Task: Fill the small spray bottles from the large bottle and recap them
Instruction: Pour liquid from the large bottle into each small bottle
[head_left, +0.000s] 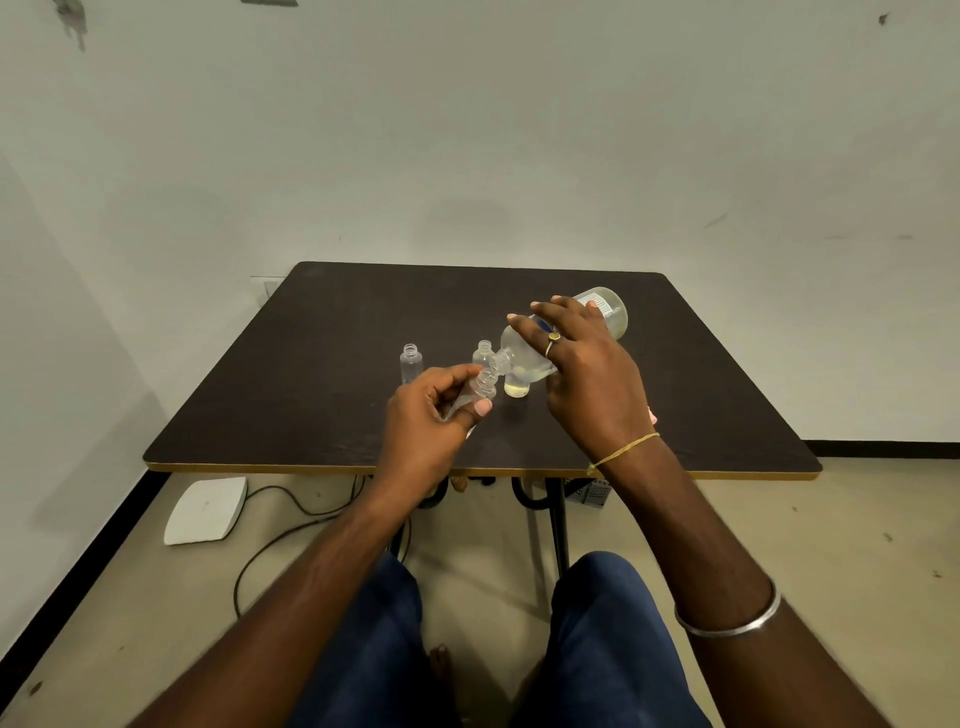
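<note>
Two narrow necks meet above the worktop (311, 364): right hand (587, 374) grips the tilted large bottle (609, 307), left hand (426, 415) pinches the small spray bottle (483, 387); slight misalignment or overtilt would likely spill liquid.

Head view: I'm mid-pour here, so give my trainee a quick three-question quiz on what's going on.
1. True or false: the right grip holds the large bottle upright.
2. Which grip holds the small spray bottle at the large bottle's mouth? A) left grip B) right grip C) neither
3. Fill in: the small bottle standing alone at far left on the table has ___ cap on it.
Key: 1 false, it is tilted with its neck down; 2 A; 3 no.
</note>
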